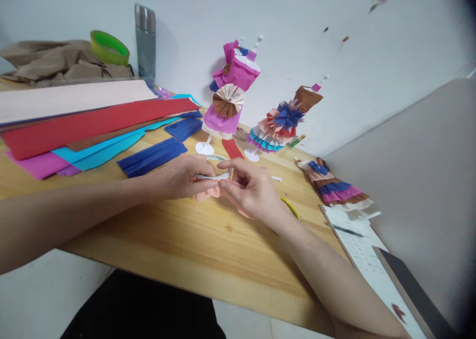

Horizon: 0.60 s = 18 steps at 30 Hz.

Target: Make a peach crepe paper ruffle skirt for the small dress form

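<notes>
Over the wooden tabletop my left hand is closed around the near-left side of a roll of tape, a white ring with printing on its inside. My right hand is beside it, thumb and index finger at the ring's near-right edge, pinching peach crepe paper. This paper hangs in folds below both hands, partly hidden by them. Just behind the roll lies a red paper strip. To the right of my right hand is a yellow curved item, partly covered by my forearm.
Stacked coloured crepe paper and blue pleated pieces lie at left. Behind stand two small paper-dressed mannequins. Another paper dress lies at right near a written sheet. A bottle and green tape roll are at the back.
</notes>
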Tool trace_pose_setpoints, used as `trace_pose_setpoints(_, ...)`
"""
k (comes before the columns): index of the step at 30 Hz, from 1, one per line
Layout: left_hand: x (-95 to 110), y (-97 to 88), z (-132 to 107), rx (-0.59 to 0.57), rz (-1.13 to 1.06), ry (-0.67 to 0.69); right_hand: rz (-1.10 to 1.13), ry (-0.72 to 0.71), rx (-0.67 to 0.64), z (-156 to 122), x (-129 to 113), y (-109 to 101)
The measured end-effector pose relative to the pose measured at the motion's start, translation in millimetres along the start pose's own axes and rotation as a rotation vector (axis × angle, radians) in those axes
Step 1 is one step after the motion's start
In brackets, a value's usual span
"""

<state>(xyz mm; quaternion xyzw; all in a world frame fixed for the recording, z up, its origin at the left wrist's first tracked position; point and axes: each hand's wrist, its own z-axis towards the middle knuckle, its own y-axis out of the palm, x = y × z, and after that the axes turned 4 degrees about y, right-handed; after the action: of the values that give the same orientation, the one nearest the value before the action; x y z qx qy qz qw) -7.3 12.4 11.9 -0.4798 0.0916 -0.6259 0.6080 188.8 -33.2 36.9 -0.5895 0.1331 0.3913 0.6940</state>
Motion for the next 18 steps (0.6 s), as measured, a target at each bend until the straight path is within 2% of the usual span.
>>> trace_pose_setpoints(3,-2.9,0.4,0.7,-0.072,0.008,0.043,-0.105,-0.012,-0.087,0.5,-0.9,-0.7)
trace_pose_setpoints(6,-6.2,-2.0,3.9,-0.058,0.086,0.079,-0.082,0.051,-0.071,0.5,-0.3,3.1)
trace_pose_setpoints(10,-7.9,-13.6,7.8,0.062,0.293,0.038,0.114,0.135,0.036,2.2,3.5,9.1)
trace_pose_setpoints(14,2.2,-22.8,5.9,0.316,0.355,0.108,0.328,0.196,0.21,9.3,10.7,10.3)
trace_pose_setpoints(17,15.3,-18.4,2.2,0.403,0.276,-0.111,0.47,0.224,0.311,15.1,11.4,8.8)
trace_pose_setpoints(18,18.8,-14.8,1.0,0.337,0.178,-0.214,0.497,0.233,0.336,16.2,10.3,8.5)
